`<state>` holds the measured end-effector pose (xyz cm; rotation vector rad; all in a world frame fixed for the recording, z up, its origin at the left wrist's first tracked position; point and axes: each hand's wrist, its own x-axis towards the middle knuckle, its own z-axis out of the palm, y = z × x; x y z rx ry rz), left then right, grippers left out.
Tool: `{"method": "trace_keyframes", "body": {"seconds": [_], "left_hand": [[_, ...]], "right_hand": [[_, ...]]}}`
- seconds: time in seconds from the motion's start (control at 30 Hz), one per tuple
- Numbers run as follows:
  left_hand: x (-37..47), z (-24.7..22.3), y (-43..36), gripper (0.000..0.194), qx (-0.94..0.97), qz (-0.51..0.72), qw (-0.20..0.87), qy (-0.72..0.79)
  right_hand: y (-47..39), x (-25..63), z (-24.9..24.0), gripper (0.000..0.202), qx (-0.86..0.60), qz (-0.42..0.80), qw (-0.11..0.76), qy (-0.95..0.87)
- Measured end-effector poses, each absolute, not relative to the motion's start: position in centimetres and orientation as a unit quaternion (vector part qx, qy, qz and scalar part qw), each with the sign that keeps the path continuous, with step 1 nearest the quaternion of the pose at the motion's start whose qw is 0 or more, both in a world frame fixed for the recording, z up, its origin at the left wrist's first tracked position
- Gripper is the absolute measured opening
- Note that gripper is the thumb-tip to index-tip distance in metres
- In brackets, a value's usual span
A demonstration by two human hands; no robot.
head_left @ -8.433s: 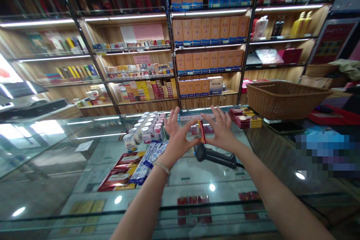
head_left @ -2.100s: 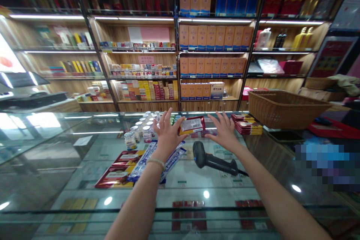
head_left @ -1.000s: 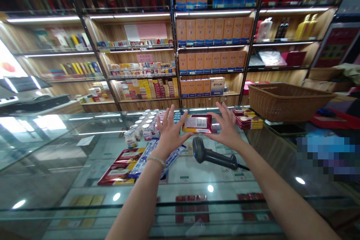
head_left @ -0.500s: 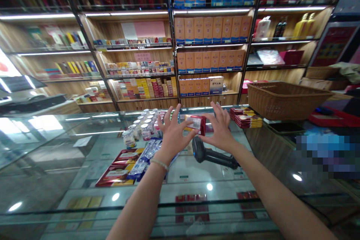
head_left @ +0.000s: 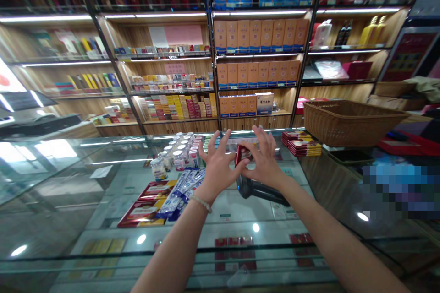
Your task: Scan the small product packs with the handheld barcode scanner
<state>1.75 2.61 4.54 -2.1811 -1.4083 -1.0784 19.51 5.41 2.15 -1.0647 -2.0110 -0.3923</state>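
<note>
Over the glass counter, a small dark red packet is pinched between my two hands. My left hand touches its left edge with thumb and finger, the other fingers raised. On its right side, my right hand grips it and partly hides it. Just below lies a black handheld scanner. Left of my hands are blue-and-white sachets, red and yellow packets and several small bottles.
A wicker basket stands on the right of the counter, with stacked red and yellow packets beside it. Behind the counter rise shelves of boxes and bottles. A blurred blue patch covers part of the right side.
The packet has turned from lying broadside with its label showing to a steeper, narrower angle. Both hands have moved closer together around it.
</note>
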Motion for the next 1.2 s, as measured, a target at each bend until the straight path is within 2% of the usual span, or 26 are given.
{"method": "trace_keyframes", "body": {"seconds": [0.2,0.33,0.5,0.6,0.8,0.97,1.2], "left_hand": [[1.9,4.4,2.7,0.02,-0.745,-0.396,0.162,-0.511],[2.0,4.4,2.8,0.024,-0.731,-0.412,0.139,-0.526],[1.4,4.6,3.2,0.029,-0.716,-0.438,0.114,-0.531],[0.9,4.7,3.6,0.033,-0.705,-0.45,0.109,-0.538],[0.4,4.6,3.9,0.04,-0.708,-0.459,0.093,-0.528],[0.5,4.4,4.0,0.039,-0.719,-0.451,0.093,-0.521],[-0.2,4.0,5.1,0.029,-0.699,-0.449,0.105,-0.546]], "right_hand": [[5.6,19.4,1.7,0.055,-0.397,-0.182,0.411,-0.8],[6.0,19.4,1.4,0.058,-0.38,-0.203,0.43,-0.793],[6.9,20.7,1.1,0.083,-0.409,-0.215,0.416,-0.783],[7.7,22.0,0.7,0.088,-0.436,-0.219,0.415,-0.768],[8.8,23.7,-0.1,0.082,-0.471,-0.209,0.405,-0.755],[8.9,23.8,-0.2,0.064,-0.465,-0.202,0.414,-0.756],[8.6,24.4,0.5,0.061,-0.454,-0.224,0.428,-0.748]]}}
